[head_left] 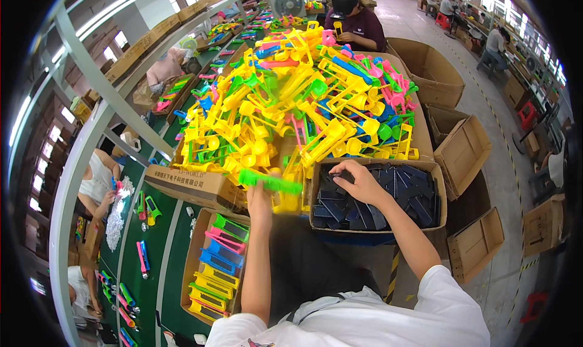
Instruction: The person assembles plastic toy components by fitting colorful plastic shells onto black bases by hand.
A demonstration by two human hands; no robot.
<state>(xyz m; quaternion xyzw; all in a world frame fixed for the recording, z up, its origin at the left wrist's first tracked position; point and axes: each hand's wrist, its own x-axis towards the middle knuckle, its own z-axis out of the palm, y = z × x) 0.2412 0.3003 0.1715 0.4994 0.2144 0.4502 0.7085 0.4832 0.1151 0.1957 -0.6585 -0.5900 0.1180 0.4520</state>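
Observation:
My left hand (260, 195) is closed around a bright green plastic piece (270, 182), long and narrow and smeared by motion, held in front of the pile. My right hand (358, 183) reaches over the carton (441, 192) of flat black rectangular plates (404, 195). Its fingers are curved and the thumb stands apart from them; no held plate can be made out. Beyond both hands rises a big heap of plastic frames with scoop-shaped ends (261, 116), mostly yellow, with green, blue and pink ones mixed in.
Left of my lap, a carton (189, 274) holds a row of coloured frames. A closed carton (188, 186) lies beside the heap. The green conveyor (173, 238) carries scattered parts. Cardboard boxes (464, 153) stand at right. A co-worker (358, 25) sits beyond the heap.

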